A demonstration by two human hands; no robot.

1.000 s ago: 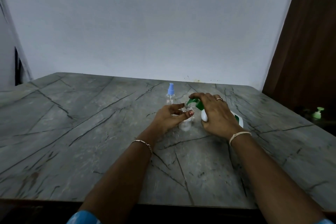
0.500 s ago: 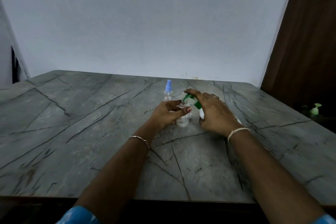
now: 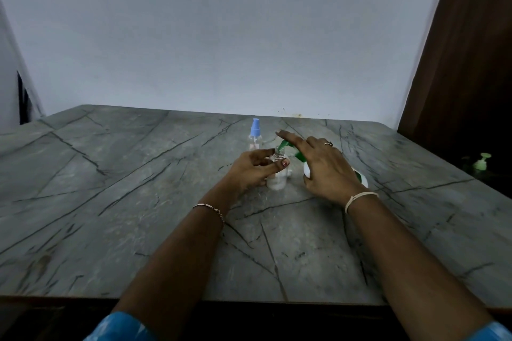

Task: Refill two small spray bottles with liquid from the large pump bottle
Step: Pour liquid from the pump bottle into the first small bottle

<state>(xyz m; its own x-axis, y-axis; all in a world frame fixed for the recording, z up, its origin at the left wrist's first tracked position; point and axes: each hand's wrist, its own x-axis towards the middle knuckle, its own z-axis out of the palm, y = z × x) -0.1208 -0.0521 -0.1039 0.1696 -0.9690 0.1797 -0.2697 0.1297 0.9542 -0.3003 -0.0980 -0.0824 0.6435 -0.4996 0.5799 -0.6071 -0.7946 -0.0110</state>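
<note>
Two grips meet a little behind the middle of the grey veined surface. Its far edge touches the pale wall, and its near edge runs across the bottom of the view. Wide bare stone lies on the left side and in front of the arms. On the right the bare part is narrower and ends at a dark gap beside a brown door, where a small green pump stands.

The left grip pinches the open bottle near its neck, thumb on one side and fingers on the other. This clear bottle stands upright on the surface. Just behind it stands the capped bottle with a blue spray head, which nothing touches.

The right grip lies spread over the pump bottle, the fingers nearly straight and the index finger stretched out past the green nozzle. The nozzle points at the mouth of the open bottle. I cannot tell if the thumb clasps the white body.
</note>
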